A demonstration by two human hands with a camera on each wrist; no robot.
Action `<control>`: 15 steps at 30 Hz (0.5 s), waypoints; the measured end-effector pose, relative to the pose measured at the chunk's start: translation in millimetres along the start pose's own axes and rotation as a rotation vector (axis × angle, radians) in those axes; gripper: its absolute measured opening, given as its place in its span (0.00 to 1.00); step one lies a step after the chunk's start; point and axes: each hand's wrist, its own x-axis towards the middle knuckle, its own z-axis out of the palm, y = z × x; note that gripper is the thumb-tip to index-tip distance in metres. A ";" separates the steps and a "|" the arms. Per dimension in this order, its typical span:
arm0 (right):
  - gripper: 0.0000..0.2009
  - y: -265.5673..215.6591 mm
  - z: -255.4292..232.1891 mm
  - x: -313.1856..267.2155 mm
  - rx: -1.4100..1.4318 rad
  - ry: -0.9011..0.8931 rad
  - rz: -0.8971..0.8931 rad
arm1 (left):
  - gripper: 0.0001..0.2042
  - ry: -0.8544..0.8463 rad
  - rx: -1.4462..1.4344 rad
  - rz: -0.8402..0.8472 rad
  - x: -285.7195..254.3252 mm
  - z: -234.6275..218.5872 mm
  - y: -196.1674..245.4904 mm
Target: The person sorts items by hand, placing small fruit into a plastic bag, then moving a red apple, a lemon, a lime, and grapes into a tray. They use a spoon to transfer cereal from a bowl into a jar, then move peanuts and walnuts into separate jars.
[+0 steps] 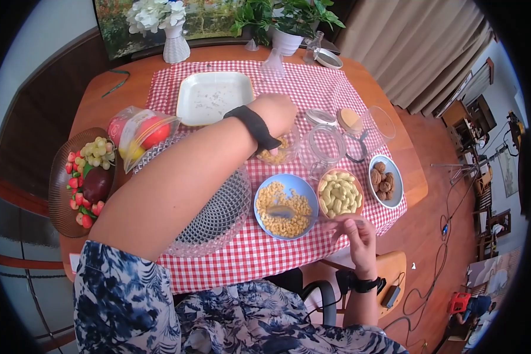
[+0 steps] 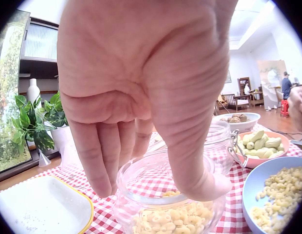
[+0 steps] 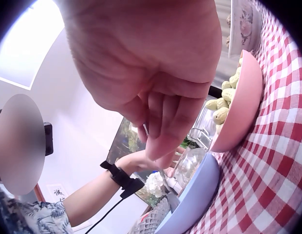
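Note:
My left hand (image 1: 274, 115) reaches across to a clear glass jar (image 1: 288, 152) holding some macaroni. In the left wrist view the thumb of this left hand (image 2: 146, 83) lies over the rim of the jar (image 2: 122, 207), with the fingers down its other side. My right hand (image 1: 359, 239) pinches the thin handle of a spoon, whose bowl (image 1: 280, 211) lies over the macaroni in a blue bowl (image 1: 259, 227). In the right wrist view the fingers of the right hand (image 3: 155, 83) are bent together above the blue bowl (image 3: 197, 195), hiding much of the handle.
Peanuts in a pink bowl (image 1: 360, 209) and walnuts in a white bowl (image 1: 399, 197) stand to the right. An open clip jar (image 1: 324, 147) is behind the peanuts. A white tray (image 1: 212, 97), a textured glass plate (image 1: 215, 218) and a fruit dish (image 1: 59, 200) lie to the left.

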 end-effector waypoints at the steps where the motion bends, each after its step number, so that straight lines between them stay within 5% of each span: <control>1: 0.14 3.2 -2.2 1.0 0.032 0.052 -0.017 | 0.14 -0.016 0.007 0.010 -1.1 -1.4 -0.2; 6: 0.15 4.7 -9.1 6.0 -0.066 0.250 -0.061 | 0.14 -0.022 -0.001 0.011 -3.4 -4.9 2.1; 10: 0.15 13.5 -9.0 4.2 -0.087 0.195 -0.060 | 0.15 -0.039 0.018 0.015 -3.4 -5.9 1.6; 15: 0.17 13.6 6.1 -0.8 0.119 0.189 0.154 | 0.24 -0.029 -0.045 -0.004 0.4 -2.8 0.7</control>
